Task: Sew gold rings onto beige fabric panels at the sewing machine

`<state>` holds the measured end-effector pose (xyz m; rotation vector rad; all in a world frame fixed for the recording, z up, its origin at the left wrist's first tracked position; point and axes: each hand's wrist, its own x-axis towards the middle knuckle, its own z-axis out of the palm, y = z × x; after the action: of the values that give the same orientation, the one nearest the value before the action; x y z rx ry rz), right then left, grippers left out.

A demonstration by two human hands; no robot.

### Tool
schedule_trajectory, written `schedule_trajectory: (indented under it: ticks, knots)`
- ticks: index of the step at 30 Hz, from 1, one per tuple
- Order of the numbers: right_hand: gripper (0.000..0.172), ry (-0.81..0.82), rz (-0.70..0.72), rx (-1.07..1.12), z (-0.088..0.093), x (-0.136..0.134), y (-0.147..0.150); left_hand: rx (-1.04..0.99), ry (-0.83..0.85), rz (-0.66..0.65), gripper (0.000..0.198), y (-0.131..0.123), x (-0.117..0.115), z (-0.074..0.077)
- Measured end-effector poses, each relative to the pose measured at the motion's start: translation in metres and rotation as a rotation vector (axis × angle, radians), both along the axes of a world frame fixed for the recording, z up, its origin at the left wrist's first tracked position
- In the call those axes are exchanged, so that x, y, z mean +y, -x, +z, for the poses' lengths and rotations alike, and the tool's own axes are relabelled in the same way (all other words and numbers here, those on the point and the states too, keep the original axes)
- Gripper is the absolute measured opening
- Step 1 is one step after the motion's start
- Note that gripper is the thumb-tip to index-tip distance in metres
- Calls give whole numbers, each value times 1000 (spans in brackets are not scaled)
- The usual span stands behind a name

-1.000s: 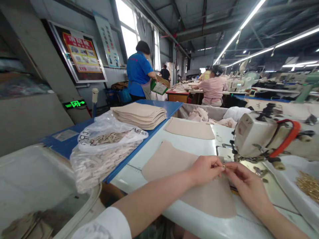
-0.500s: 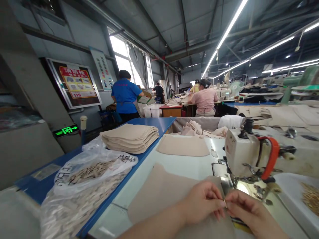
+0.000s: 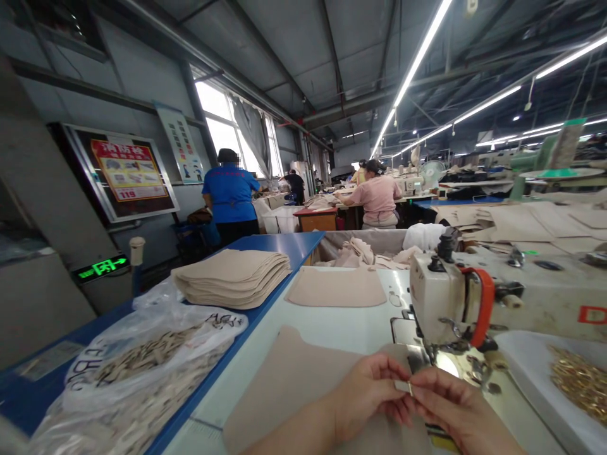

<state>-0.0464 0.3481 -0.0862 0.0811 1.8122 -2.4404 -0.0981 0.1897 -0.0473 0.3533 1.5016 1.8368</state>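
Note:
My left hand and my right hand meet fingertip to fingertip in front of the sewing machine. Both pinch a small gold-coloured metal piece; its exact shape is hidden by the fingers. Under my hands a beige fabric panel lies flat on the pale machine table, partly covered by my left forearm. The sewing machine head, with a red-orange lever, stands just beyond my right hand, its lamp lit. At the right, a white tray holds many small gold metal pieces.
Another beige panel lies farther back on the table. On the blue table at left are a stack of beige panels and a clear plastic bag of small strips. A person in blue and one in pink work beyond.
The view has shifted right, showing more of the tray. My hands stay together, and the gold piece shows more plainly between the fingertips. The person in blue no longer shows the green box.

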Motion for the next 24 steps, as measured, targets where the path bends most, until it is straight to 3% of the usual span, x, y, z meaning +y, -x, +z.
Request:
schedule_trajectory:
  ticks: [7, 11, 16, 24]
  knots:
    - [46, -88, 80, 79, -3, 2, 2, -26, 36, -15, 22, 1, -2, 2]
    - [42, -209, 144, 196, -1, 1, 2, 92, 113, -15, 19, -2, -2, 3]
    - [30, -311, 27, 305, 4, -7, -5, 279, 192, 30, 15, -6, -3, 4]
    - [21, -388, -73, 252, 18, -5, -9, 478, 261, 48, 8, 1, -4, 2]
